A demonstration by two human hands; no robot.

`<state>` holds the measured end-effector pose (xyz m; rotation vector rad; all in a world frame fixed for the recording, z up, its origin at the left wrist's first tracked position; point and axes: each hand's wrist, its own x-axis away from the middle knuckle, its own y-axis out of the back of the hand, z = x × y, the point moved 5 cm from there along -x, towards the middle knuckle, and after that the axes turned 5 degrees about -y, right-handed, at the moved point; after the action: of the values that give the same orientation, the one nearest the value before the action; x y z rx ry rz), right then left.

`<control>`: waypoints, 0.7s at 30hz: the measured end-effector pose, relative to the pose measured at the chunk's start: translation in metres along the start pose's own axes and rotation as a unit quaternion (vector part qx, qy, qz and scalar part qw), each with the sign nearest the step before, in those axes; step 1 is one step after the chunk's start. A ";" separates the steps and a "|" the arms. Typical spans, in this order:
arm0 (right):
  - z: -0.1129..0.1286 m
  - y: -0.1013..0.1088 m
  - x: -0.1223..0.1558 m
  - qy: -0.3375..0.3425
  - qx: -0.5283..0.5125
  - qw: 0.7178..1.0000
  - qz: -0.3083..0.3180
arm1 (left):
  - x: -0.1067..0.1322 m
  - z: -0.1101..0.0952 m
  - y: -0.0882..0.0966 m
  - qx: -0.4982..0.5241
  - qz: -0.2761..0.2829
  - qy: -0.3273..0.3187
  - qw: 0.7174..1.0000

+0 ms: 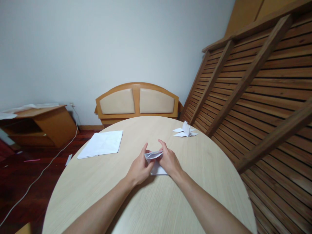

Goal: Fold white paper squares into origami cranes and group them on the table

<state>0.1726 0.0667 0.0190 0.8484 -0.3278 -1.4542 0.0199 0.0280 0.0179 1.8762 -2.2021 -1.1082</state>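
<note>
A small folded piece of white paper (pixel 159 169) is between my two hands near the middle of the round table. Its upper part is lifted and stands partly apart in layers, while the lower part lies close to the tabletop. My left hand (pixel 140 168) grips the left side of the paper, thumb on the near face and fingers behind. On the other side, my right hand (pixel 170 161) pinches the right edge, and its index finger points up and away. Some of the fingertips are hidden behind the paper.
A stack of white paper sheets (pixel 101 144) lies at the table's left. A folded white paper figure (pixel 185 130) with pointed flaps stands at the far right of the round table (pixel 97 191). Wooden slatted panels (pixel 255 81) lean along the right side. A cable (pixel 46 167) crosses the floor.
</note>
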 end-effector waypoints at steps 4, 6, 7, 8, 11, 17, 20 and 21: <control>-0.003 -0.001 0.000 0.011 -0.045 0.999 0.012 | 0.000 0.000 0.003 -0.017 0.000 -0.010 1.000; -0.005 0.000 0.000 0.026 -0.093 0.995 0.027 | 0.000 -0.003 0.004 -0.016 0.015 -0.036 0.999; -0.006 0.001 0.000 0.037 -0.123 0.991 0.039 | -0.001 -0.005 0.003 -0.015 0.028 -0.055 0.998; -0.007 0.003 0.000 0.047 -0.152 0.986 0.052 | -0.001 -0.008 0.003 -0.015 0.041 -0.074 0.996; -0.011 0.009 -0.001 0.048 -0.228 0.968 0.090 | -0.001 -0.011 0.002 -0.027 0.066 -0.106 0.992; -0.021 0.018 -0.005 -0.040 -0.322 0.934 0.151 | 0.004 -0.006 -0.004 -0.107 0.129 -0.145 0.975; -0.027 0.018 -0.009 -0.059 -0.328 0.935 0.119 | 0.006 -0.004 -0.008 -0.153 0.168 -0.156 0.961; -0.029 0.017 -0.010 -0.060 -0.324 0.938 0.110 | 0.007 -0.004 -0.009 -0.165 0.181 -0.153 0.957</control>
<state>0.2030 0.0829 0.0133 0.1801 -0.0183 -1.2850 0.0270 0.0201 0.0133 1.1767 -2.2009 -1.6424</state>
